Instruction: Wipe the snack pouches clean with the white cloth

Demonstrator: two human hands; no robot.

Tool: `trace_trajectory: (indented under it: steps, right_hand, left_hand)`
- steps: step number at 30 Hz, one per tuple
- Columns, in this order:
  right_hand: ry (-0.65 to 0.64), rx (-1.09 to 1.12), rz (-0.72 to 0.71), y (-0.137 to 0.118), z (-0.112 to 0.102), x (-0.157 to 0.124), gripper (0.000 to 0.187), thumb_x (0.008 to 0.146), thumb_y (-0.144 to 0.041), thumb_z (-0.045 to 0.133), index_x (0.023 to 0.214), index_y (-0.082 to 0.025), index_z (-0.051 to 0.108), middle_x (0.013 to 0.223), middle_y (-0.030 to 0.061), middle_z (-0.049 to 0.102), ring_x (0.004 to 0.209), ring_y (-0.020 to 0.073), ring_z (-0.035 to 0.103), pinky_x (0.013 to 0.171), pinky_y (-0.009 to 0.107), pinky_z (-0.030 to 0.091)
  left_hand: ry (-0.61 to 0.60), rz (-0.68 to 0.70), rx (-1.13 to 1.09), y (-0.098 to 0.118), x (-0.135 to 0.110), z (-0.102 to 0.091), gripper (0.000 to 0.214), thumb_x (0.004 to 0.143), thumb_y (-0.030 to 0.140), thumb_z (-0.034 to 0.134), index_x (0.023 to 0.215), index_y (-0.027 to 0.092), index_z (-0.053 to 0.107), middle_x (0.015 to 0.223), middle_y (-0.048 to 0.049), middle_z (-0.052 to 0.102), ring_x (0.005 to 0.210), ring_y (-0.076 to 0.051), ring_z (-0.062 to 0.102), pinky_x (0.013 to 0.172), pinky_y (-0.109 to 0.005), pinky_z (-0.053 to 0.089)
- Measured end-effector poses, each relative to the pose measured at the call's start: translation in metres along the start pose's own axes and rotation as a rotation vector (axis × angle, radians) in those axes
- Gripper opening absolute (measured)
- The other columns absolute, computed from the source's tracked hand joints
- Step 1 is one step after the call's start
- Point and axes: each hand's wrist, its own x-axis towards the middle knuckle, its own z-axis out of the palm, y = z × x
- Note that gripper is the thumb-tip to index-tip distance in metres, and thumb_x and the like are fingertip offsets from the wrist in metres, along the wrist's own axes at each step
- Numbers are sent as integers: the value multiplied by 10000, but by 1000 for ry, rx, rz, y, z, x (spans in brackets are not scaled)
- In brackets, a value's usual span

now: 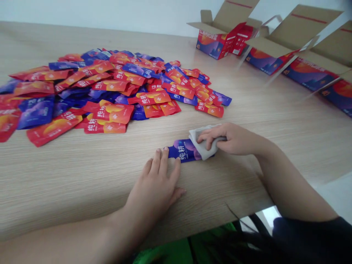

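Right hand (pixel 231 139): we pinch a grey cloth (pixel 202 143) over a blue sachet (pixel 182 151) — light, slippery, best taken by its end
Left hand (pixel 154 187): open — flat on the wood-grain table (pixel 60 183), just beside it

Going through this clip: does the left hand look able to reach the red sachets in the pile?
Probably yes. The left hand rests on the wooden table, and the nearest red sachet lies a short way ahead across the tabletop, with no object between them.

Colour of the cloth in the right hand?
Light grey: the cloth shows best in the head view.
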Motion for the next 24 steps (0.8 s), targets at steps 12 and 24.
trace_trajectory:
  steps: [12,24]
  right_hand:
    - [-4,60,42,3,0,1,387,633,11,450,766,-233,719,1120,-11,746,1109,207,661,1000,356,445]
    - [18,67,39,7,-2,3,373,619,18,444,713,-228,709,1050,-23,766,1091,205,674,975,347,473]
  left_hand:
    - [3,-8,6,1,0,1,687,797,552,716,1312,115,588,1424,-321,470,1324,-462,451,995,-516,503]
    - [-5,-10,10,2,-1,1,666,825,545,687,1321,113,584,1429,-322,464,1324,-465,451,986,-521,507]
